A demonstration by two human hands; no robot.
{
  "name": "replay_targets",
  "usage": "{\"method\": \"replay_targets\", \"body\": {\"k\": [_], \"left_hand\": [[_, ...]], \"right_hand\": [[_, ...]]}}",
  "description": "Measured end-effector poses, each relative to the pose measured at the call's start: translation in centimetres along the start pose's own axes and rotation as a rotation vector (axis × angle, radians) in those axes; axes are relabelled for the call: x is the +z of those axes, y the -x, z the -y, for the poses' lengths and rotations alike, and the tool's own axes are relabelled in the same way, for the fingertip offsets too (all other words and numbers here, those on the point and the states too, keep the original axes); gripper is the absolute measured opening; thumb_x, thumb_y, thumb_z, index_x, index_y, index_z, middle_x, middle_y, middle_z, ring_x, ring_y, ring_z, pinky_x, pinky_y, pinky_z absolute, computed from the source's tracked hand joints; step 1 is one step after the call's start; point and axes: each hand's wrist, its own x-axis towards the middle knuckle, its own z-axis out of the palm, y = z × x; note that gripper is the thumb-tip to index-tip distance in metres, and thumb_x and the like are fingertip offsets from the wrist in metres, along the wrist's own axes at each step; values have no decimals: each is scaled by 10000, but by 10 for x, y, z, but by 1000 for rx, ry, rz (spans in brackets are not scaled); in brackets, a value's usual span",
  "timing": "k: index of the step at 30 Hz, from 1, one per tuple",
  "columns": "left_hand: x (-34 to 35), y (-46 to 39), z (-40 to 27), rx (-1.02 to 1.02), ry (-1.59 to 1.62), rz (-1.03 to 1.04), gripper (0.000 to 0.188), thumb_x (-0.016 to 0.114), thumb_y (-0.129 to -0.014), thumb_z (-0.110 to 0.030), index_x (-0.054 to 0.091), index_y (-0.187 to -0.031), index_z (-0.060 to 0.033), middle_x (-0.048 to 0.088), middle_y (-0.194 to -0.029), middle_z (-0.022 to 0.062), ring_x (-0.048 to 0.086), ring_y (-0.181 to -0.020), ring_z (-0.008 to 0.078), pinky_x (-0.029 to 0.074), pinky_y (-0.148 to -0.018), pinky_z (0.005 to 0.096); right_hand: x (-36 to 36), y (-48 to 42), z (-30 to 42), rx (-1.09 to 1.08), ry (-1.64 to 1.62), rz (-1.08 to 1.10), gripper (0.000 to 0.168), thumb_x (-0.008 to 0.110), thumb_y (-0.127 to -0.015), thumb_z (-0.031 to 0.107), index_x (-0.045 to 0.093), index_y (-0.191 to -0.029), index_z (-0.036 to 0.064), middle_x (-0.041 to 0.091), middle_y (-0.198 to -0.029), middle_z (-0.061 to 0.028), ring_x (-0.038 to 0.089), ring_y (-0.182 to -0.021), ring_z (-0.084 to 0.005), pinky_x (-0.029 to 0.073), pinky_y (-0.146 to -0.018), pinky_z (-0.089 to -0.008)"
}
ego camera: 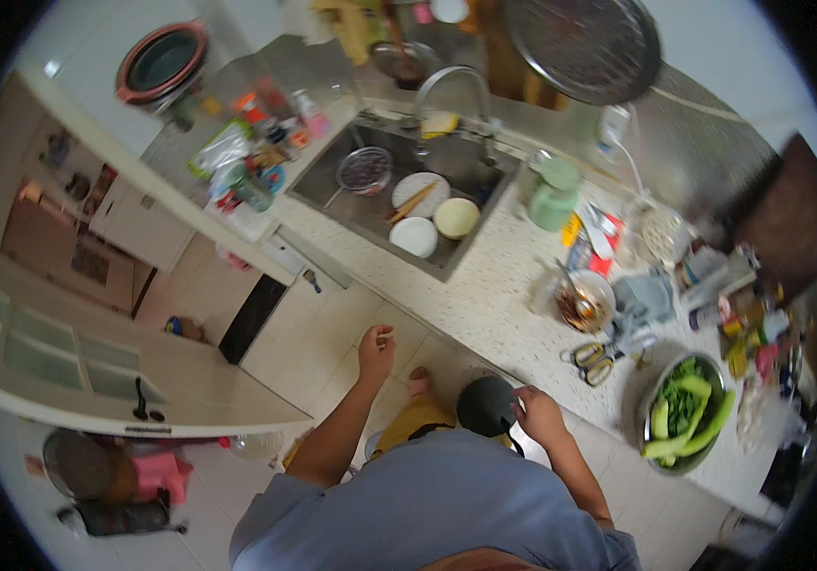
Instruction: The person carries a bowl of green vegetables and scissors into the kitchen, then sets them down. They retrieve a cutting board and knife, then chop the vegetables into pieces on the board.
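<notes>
My left hand [378, 353] hangs over the tiled floor in front of the counter, its fingers loosely curled around nothing. By the counter's front edge, my right hand [540, 414] overlaps the rim of a dark round container [483, 403]. Whether its fingers grip that rim or only pass above it, I cannot tell. Beyond my hands, a stainless steel sink [444, 265] holds a white bowl [413, 238], a cream bowl [457, 218], a white plate [433, 187] with wooden chopsticks across it, and a strainer [364, 171].
On the counter [394, 253] stand a green pitcher [555, 196], a bowl with a spoon [585, 303], scissors [594, 362] and a metal bowl of green vegetables [687, 414]. Bottles [758, 321] crowd the right end. An open door [94, 371] stands at left.
</notes>
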Motion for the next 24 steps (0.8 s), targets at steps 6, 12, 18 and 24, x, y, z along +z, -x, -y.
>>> {"method": "replay_targets", "body": {"k": [6,12,18,24], "left_hand": [[-51,-16,78,-113,35,-60,194,560,-832,-62,588,-1021,-25,614,-983,87,579,-827,162,474,-731,286],[-136,-111,101,23,49,28,201,558,-815,-29,591,-1013,-26,625,-943,68,590,-803,151,479,-716,288],[-254,-193,124,66,-8,-70,174,587,-825,-96,613,-987,-38,644,-891,72,606,-744,163,486,-684,291],[-287,-214,171,-25,58,-90,149,581,-834,-101,612,-963,-33,645,-867,60,604,-744,140,479,-683,271]], "right_hand": [[21,-65,74,-115,7,16,191,585,-789,135,620,-966,71,611,-969,-155,591,-861,-355,490,-753,-419],[93,-139,140,-58,30,11,229,609,-797,159,626,-1001,58,619,-990,-167,597,-883,-347,489,-757,-411],[146,-242,258,-319,-45,106,230,593,-819,181,615,-1015,63,615,-1007,-165,592,-906,-345,479,-785,-413],[160,-305,282,-368,55,126,221,591,-819,177,623,-1011,73,620,-990,-151,586,-908,-342,483,-786,-412]]}}
